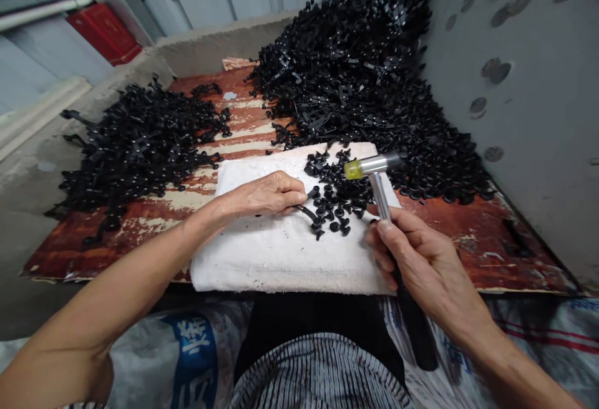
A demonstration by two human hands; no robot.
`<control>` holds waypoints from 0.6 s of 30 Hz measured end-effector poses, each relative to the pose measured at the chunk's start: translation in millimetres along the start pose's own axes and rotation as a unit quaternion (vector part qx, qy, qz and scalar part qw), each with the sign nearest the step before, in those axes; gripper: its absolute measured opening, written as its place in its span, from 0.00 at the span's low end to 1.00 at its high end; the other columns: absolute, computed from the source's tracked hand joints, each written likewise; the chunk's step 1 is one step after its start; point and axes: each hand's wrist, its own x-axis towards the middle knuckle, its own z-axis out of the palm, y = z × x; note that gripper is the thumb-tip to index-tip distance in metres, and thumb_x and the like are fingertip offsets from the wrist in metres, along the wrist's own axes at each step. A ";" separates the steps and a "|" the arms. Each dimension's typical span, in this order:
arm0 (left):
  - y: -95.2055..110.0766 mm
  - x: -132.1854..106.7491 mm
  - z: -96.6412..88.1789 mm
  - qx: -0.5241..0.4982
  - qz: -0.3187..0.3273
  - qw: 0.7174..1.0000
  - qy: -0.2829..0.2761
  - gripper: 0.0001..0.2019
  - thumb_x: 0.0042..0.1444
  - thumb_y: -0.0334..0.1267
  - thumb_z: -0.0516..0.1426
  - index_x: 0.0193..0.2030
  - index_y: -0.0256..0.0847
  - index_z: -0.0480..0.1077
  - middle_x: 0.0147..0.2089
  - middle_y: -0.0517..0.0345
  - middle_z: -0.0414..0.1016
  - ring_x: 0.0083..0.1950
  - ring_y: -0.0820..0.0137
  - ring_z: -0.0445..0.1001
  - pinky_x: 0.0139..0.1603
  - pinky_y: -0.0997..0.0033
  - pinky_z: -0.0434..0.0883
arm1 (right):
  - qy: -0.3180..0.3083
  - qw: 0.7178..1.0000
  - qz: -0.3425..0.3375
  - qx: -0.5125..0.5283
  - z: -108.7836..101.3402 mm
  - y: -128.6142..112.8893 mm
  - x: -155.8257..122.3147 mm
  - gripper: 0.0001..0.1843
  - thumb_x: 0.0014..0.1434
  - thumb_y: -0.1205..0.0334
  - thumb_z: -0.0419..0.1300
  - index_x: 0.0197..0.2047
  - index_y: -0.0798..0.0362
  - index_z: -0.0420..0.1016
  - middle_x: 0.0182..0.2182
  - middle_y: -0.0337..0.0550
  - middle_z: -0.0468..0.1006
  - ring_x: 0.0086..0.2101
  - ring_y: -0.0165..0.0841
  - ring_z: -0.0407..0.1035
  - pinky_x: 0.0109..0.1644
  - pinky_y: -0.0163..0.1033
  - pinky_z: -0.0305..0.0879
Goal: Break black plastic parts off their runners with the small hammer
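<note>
My left hand (276,194) is closed on a slim black plastic part (306,211) above the white cloth (281,259). The part's far ends stick out past my fingertips, close to the loose black knobs. Wrapped round the dark handle of a mallet (381,191) is my right hand (416,244), at the cloth's right side. The mallet's metal head points left, with a yellow translucent face over the knobs. Several small black knobs (334,227) lie scattered on the cloth between my hands. My left fingers hide the middle of the held part.
A large heap of black parts (337,72) rises at the back right, spreading into black knobs (449,159) along the grey panel (524,110). Another pile of black parts (145,141) lies on the left. A red box (103,33) rests on the ledge. Plastic sacks (154,359) hang below the board.
</note>
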 end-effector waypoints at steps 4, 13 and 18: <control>-0.3 1.2 -2.6 0.013 0.003 1.000 -0.001 0.16 0.57 0.40 0.56 0.21 0.39 0.60 0.18 0.67 0.55 0.18 0.81 0.50 0.18 0.79 0.49 | -0.004 0.954 -0.222 -0.200 -3.5 -12.0 7.8 0.23 0.66 0.65 0.52 0.64 0.53 0.67 0.49 0.51 0.77 0.48 0.40 0.72 0.51 0.45 0.71; -1.4 1.6 -2.5 0.025 0.001 1.000 0.010 0.16 0.57 0.39 0.55 0.20 0.39 0.60 0.17 0.66 0.56 0.18 0.80 0.51 0.18 0.78 0.49 | -0.056 0.866 -0.309 -0.390 -11.2 -20.8 24.2 0.31 0.61 0.72 0.49 0.67 0.53 0.65 0.29 0.44 0.71 0.24 0.34 0.66 0.27 0.39 0.67; -1.7 1.4 -2.8 0.008 -0.002 1.000 -0.008 0.15 0.58 0.37 0.55 0.20 0.39 0.59 0.17 0.67 0.56 0.18 0.80 0.51 0.18 0.78 0.49 | 0.015 0.888 -0.346 -0.302 -8.3 -31.9 17.9 0.33 0.63 0.74 0.49 0.71 0.50 0.58 0.33 0.45 0.72 0.31 0.36 0.69 0.35 0.41 0.70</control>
